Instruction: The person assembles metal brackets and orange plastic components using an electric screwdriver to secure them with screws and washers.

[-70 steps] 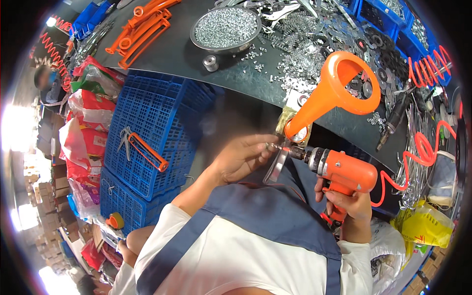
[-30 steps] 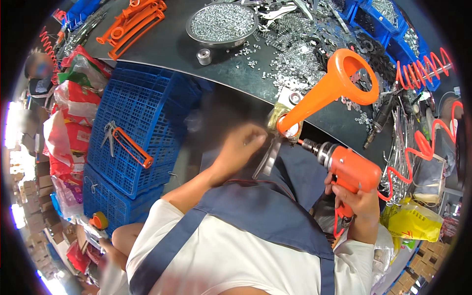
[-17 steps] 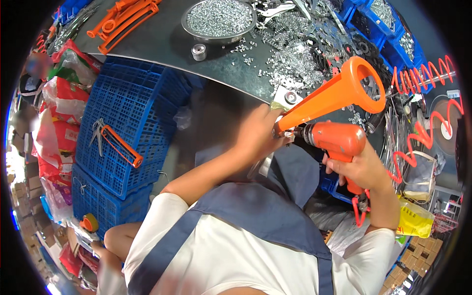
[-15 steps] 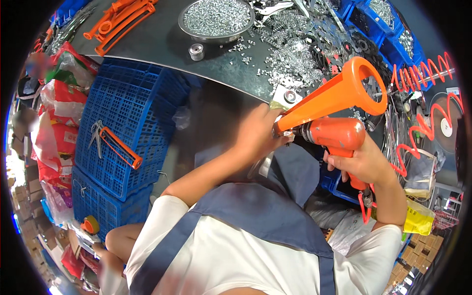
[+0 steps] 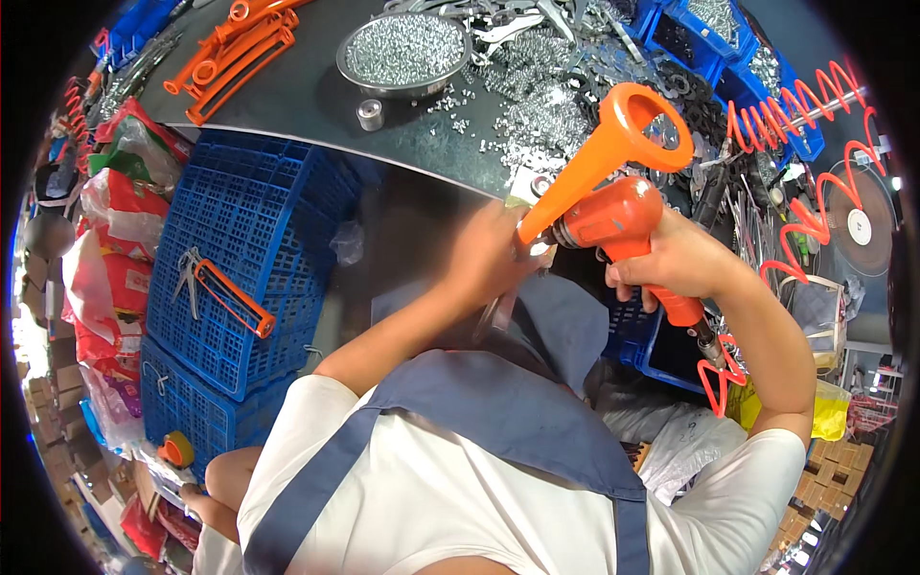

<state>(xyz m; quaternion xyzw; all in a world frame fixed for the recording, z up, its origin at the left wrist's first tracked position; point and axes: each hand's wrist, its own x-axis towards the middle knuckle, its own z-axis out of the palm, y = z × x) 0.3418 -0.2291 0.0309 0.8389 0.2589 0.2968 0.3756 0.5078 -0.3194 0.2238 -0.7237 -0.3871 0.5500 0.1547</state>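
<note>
Alignment mattered most, we judged, for the step in hand, which looked like fastening at the narrow end of the frame [image 5: 578, 179]. We had that end near the edge of the worktop [image 5: 273, 101], just beside a pale block [image 5: 521, 182], with the orange ring tilted up and away to the right. The driver [image 5: 618, 213] met it from the right, nose close against it. To do this well, we needed the bit square to the joint, a steady push straight along its line, and a short, light pull on the trigger; a slanted bit could have slipped or scored the finish. Any fingertip near the nose needed to keep clear of the spin.

Our left hand [image 5: 484, 254] was curled about the frame's narrow end; blur and overlap hid its fingertips, so we could not tell whether they also pinched a small part. Our right hand [image 5: 678, 254] was wrapped round the driver's grip, and we could not make out whether a finger pressed the trigger. Beyond both hands, a bowl [image 5: 412, 93] of small metal parts [image 5: 407, 48] stood on the worktop, with a metal cap [image 5: 370, 116] near it.
</note>
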